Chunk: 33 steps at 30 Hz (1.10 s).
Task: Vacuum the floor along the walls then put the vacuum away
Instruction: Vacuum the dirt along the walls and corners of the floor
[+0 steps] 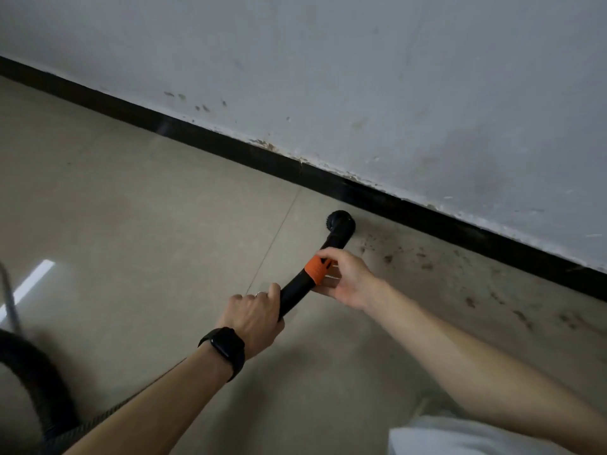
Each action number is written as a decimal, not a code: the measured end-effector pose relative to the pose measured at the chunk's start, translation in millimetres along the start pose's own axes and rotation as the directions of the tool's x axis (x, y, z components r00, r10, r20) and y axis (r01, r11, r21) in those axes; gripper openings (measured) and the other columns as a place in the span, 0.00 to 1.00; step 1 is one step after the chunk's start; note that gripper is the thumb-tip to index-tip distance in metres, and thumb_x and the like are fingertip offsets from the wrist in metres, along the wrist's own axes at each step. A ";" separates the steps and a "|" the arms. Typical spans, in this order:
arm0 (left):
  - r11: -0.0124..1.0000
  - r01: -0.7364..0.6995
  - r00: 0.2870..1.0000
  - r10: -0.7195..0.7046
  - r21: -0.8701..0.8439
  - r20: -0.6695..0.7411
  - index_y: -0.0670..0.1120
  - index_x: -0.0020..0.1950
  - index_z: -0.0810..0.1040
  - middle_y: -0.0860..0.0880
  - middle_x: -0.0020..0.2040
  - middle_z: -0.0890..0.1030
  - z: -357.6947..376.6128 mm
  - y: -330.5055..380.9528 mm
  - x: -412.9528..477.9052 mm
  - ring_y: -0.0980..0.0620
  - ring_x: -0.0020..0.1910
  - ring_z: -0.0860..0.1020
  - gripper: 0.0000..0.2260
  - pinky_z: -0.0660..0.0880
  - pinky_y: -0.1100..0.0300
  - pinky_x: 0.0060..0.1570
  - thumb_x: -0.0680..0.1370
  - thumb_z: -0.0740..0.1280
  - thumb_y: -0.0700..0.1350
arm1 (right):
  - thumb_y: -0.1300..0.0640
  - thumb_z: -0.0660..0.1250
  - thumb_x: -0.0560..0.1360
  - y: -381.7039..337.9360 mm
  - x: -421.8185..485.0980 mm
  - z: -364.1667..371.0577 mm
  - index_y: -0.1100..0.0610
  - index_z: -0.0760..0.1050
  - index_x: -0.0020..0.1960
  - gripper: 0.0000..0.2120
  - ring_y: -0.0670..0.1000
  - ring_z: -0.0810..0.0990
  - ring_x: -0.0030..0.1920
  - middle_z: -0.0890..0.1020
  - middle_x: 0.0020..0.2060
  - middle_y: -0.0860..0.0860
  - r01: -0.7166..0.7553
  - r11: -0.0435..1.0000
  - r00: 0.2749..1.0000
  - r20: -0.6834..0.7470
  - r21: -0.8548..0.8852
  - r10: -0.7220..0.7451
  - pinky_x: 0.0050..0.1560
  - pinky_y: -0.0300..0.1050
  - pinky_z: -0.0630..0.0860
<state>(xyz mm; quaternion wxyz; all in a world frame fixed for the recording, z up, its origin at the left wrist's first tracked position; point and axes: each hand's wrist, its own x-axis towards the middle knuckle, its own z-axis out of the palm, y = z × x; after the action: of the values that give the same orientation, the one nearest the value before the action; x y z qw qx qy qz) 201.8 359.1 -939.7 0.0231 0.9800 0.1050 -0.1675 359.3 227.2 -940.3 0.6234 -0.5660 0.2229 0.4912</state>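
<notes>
A black vacuum tube (297, 289) with an orange collar (316, 268) slants down to a round black nozzle (340, 222), which rests on the beige tiled floor (147, 208) close to the black baseboard (410, 208). My left hand (259, 315), a black watch on its wrist, grips the tube's near end. My right hand (345, 280) holds the tube at the orange collar, thumb on top and fingers underneath. The ribbed black hose (36, 379) curves off at the lower left.
A scuffed grey-white wall (361, 77) runs diagonally from upper left to right. Dark dirt specks (427, 261) lie scattered on the floor by the baseboard, right of the nozzle. A thin metal rod (8, 300) stands at the far left. White cloth (460, 438) shows at the bottom.
</notes>
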 end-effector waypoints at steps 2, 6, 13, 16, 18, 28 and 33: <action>0.999 -0.040 0.999 0.040 0.022 0.017 0.50 0.49 0.58 0.54 0.34 0.68 4.3 -1.3 -11.1 0.49 0.31 0.74 0.11 0.64 0.57 0.35 0.79 0.56 0.55 | 0.59 0.71 0.77 20.1 -4.8 -4.1 0.61 0.75 0.53 0.09 0.61 0.82 0.48 0.78 0.48 0.60 -0.043 0.991 0.999 0.023 0.129 0.041 0.39 0.54 0.84; 0.996 -0.088 0.994 0.086 0.034 0.063 0.50 0.54 0.65 0.52 0.39 0.78 9.3 -5.1 -37.3 0.49 0.37 0.79 0.12 0.64 0.56 0.38 0.78 0.57 0.57 | 0.58 0.68 0.74 56.8 -15.4 2.8 0.59 0.72 0.47 0.06 0.59 0.85 0.42 0.80 0.40 0.58 -0.081 0.968 0.997 0.005 0.238 0.082 0.40 0.55 0.84; 0.991 -0.114 0.991 0.107 0.076 0.086 0.45 0.51 0.76 0.49 0.36 0.82 25.2 3.0 -64.3 0.46 0.33 0.81 0.17 0.71 0.55 0.38 0.71 0.73 0.55 | 0.53 0.73 0.79 83.3 -20.9 6.1 0.59 0.74 0.58 0.13 0.59 0.86 0.41 0.81 0.44 0.58 -0.099 0.955 0.991 -0.057 0.280 0.119 0.41 0.50 0.84; 0.996 -0.072 0.990 0.065 0.051 0.126 0.47 0.60 0.71 0.50 0.49 0.83 29.0 15.2 -57.3 0.47 0.46 0.82 0.17 0.69 0.54 0.47 0.78 0.62 0.57 | 0.57 0.70 0.81 80.0 -13.9 9.3 0.59 0.74 0.56 0.08 0.57 0.86 0.37 0.80 0.39 0.54 -0.027 0.955 0.992 -0.108 0.294 0.061 0.46 0.54 0.83; 0.997 -0.076 0.989 0.072 0.029 0.128 0.49 0.62 0.66 0.52 0.53 0.81 35.5 21.7 -50.7 0.49 0.51 0.80 0.17 0.66 0.54 0.49 0.80 0.57 0.58 | 0.59 0.69 0.80 75.7 -8.6 9.6 0.59 0.72 0.53 0.06 0.53 0.82 0.30 0.77 0.34 0.53 0.015 0.952 0.985 -0.166 0.306 0.037 0.39 0.51 0.82; 0.994 -0.086 0.989 0.093 -0.065 0.111 0.48 0.57 0.66 0.51 0.50 0.81 53.6 48.2 -21.5 0.46 0.46 0.80 0.15 0.67 0.53 0.44 0.78 0.59 0.56 | 0.62 0.68 0.77 58.3 14.0 -8.8 0.59 0.71 0.47 0.05 0.50 0.71 0.24 0.73 0.26 0.50 0.145 0.974 0.949 -0.302 0.175 -0.087 0.28 0.43 0.74; 0.992 -0.077 0.995 0.083 -0.096 0.060 0.48 0.59 0.65 0.51 0.51 0.81 52.5 52.2 -0.2 0.46 0.48 0.80 0.16 0.69 0.53 0.45 0.77 0.61 0.56 | 0.62 0.67 0.75 41.0 25.5 -10.8 0.59 0.71 0.46 0.04 0.50 0.71 0.24 0.73 0.26 0.50 0.194 0.973 0.934 -0.327 0.124 -0.145 0.28 0.44 0.74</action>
<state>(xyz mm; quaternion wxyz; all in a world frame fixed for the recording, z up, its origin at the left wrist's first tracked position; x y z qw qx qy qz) 195.8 303.9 -988.6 0.0791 0.9754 0.0725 -0.1928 337.6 221.3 -984.3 0.6616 -0.6045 0.3073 0.3200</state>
